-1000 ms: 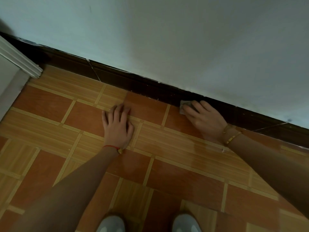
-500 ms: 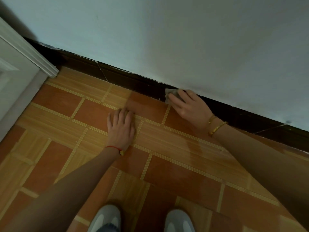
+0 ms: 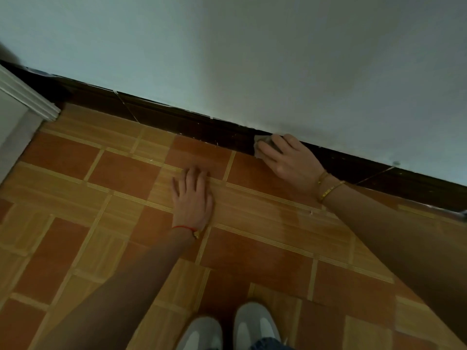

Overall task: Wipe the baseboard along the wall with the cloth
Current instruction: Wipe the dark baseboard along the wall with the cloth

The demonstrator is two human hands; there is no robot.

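A dark brown baseboard (image 3: 192, 123) runs along the foot of the pale wall, from upper left to right. A small pale cloth (image 3: 259, 142) lies against it near its top edge. My right hand (image 3: 290, 161) presses the cloth onto the baseboard with outstretched fingers that cover most of it. My left hand (image 3: 193, 195) lies flat on the tiled floor, fingers straight, a short way in front of the baseboard and to the left of the right hand.
A white door frame (image 3: 27, 99) stands at the far left where the baseboard ends. The floor (image 3: 121, 173) is orange and tan tile. Two grey shoes (image 3: 227, 329) show at the bottom edge.
My right hand slid the cloth left along the baseboard, then back a little to the right, and now sits higher, at the top edge. My left hand stayed flat on the floor.
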